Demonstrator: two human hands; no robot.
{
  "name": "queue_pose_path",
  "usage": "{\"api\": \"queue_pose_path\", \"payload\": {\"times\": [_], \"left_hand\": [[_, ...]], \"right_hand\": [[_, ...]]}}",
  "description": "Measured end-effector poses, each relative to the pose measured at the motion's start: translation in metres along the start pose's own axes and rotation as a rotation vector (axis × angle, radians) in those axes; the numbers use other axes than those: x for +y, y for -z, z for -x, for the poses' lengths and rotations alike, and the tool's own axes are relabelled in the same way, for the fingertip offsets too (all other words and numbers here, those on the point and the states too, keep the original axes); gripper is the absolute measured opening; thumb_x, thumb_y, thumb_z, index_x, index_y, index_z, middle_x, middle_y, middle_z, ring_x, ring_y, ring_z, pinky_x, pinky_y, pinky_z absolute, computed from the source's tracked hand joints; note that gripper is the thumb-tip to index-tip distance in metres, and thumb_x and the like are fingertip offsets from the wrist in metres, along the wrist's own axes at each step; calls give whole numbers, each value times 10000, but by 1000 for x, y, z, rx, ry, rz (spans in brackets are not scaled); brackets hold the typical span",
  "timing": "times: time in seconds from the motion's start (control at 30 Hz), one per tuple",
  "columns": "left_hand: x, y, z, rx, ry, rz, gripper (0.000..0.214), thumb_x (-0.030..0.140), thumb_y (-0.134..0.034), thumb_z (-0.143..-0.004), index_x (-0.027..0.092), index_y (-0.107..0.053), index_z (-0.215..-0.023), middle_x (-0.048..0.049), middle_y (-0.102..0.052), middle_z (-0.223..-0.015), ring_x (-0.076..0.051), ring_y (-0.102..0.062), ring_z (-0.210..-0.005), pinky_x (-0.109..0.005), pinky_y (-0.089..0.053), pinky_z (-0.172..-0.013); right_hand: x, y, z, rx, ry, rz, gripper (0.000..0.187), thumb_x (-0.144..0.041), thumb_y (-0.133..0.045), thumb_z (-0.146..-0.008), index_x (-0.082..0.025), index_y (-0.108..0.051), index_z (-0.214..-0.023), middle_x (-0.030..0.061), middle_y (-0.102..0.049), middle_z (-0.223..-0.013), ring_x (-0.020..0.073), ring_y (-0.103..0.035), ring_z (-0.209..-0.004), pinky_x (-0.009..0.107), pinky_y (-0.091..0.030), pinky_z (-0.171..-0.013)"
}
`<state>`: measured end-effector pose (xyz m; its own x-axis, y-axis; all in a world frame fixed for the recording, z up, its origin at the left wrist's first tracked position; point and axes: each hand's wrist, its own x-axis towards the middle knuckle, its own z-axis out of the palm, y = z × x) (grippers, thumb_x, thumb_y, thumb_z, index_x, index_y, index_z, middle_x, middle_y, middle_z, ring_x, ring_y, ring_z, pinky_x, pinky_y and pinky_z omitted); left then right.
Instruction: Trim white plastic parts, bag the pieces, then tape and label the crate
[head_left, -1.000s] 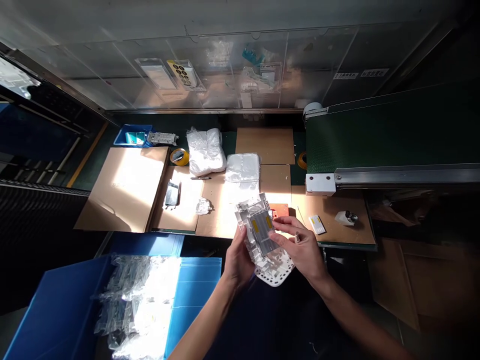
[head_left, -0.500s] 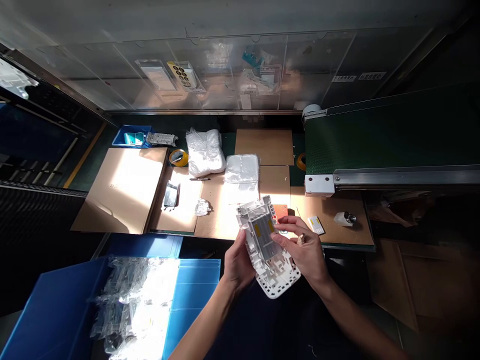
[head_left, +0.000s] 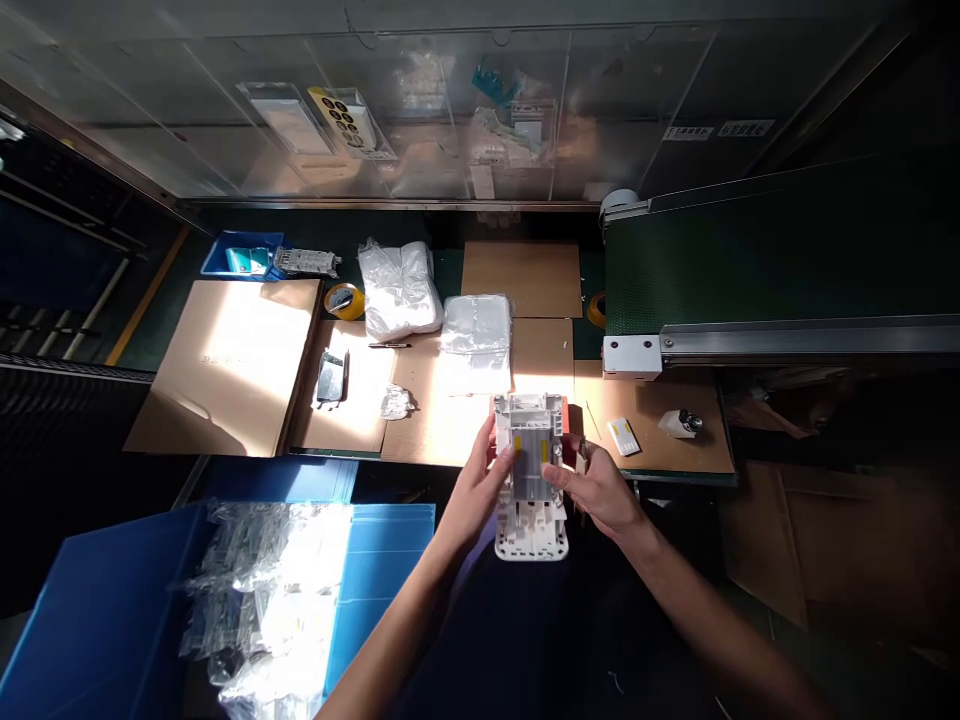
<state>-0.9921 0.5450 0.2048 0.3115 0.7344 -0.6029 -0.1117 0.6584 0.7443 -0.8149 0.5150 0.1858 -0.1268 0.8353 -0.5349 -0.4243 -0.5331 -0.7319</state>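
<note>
I hold a white plastic housing (head_left: 529, 515) upright in front of me, just over the near edge of the cardboard-covered bench (head_left: 450, 415). A grey panel with yellow tabs sits in its upper half. My left hand (head_left: 480, 490) grips the housing's left side, thumb on its face. My right hand (head_left: 596, 490) grips the right side, fingertips pressing on the grey panel.
A blue bin (head_left: 150, 610) of clear-bagged parts (head_left: 270, 590) stands at lower left. On the bench lie plastic bag stacks (head_left: 476, 330), a tape roll (head_left: 343, 299), a phone (head_left: 330, 375), a small label card (head_left: 622, 436). A green conveyor (head_left: 780, 260) runs at right.
The housing has been turned from a leftward tilt to straight upright and shifted slightly right and up. Both hands followed it, keeping their grip.
</note>
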Motion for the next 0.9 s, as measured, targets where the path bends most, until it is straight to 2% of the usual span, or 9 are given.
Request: {"api": "queue_pose_path", "payload": {"times": [0.1, 0.17, 0.27, 0.37, 0.57, 0.7, 0.83, 0.9], "left_hand": [[-8, 0, 2, 5, -76, -333, 1100, 350, -867, -694, 275, -201, -1567, -121, -537, -1437, -277, -578, -1255, -362, -479, -1034], [-13, -4, 5, 23, -72, -411, 1179, 309, -875, -664, 271, -122, -1572, -121, -590, -1371, -252, -650, -1132, -364, -510, -985], [-17, -10, 7, 69, -40, -477, 1154, 323, -831, -694, 244, -83, -1570, -103, -665, -1247, -215, -697, -971, -355, -539, -916], [-19, -11, 9, 65, -38, -484, 1118, 306, -812, -692, 251, -112, -1561, -100, -647, -1283, -202, -698, -970, -336, -542, -905], [-20, -12, 12, 58, -53, -459, 1060, 275, -786, -702, 222, -143, -1544, -72, -700, -1157, -193, -699, -923, -311, -551, -857], [-19, -13, 12, 62, -55, -435, 1053, 293, -800, -721, 265, -142, -1543, -74, -681, -1215, -204, -697, -979, -333, -546, -906], [-19, -14, 16, 87, -49, -397, 1090, 305, -856, -669, 288, -177, -1521, -69, -679, -1195, -210, -715, -935, -321, -569, -838], [-21, -14, 19, 106, -64, -407, 1076, 332, -863, -664, 281, -200, -1511, -77, -670, -1209, -215, -713, -946, -321, -569, -834]], "right_hand": [[12, 2, 2, 84, 43, 144, 458, -385, -804, -768, -210, -666, -1169, 74, -728, -1194, 244, -678, -1118, 378, -551, -991], [14, 3, 4, 76, 10, 245, 483, -393, -784, -783, -208, -642, -1206, 81, -716, -1212, 242, -679, -1104, 369, -572, -948], [12, 8, 9, 35, -48, 341, 535, -369, -783, -772, -229, -613, -1259, 74, -699, -1251, 241, -684, -1076, 352, -595, -876], [9, 10, 15, 20, -83, 452, 528, -350, -766, -773, -258, -616, -1271, 55, -707, -1242, 235, -698, -1011, 339, -601, -808], [8, 6, 23, 77, -19, 648, 460, -337, -713, -807, -248, -633, -1251, 50, -729, -1128, 238, -691, -976, 367, -601, -822], [7, 7, 19, 14, -25, 551, 457, -333, -706, -822, -253, -619, -1263, 55, -705, -1212, 237, -686, -1027, 370, -598, -865], [4, 9, 21, -51, -44, 355, 479, -368, -734, -817, -251, -618, -1268, 59, -697, -1228, 237, -684, -1071, 350, -597, -879], [3, 7, 24, -47, -38, 385, 465, -376, -729, -822, -245, -628, -1257, 59, -712, -1183, 236, -690, -1041, 348, -598, -860]]}}
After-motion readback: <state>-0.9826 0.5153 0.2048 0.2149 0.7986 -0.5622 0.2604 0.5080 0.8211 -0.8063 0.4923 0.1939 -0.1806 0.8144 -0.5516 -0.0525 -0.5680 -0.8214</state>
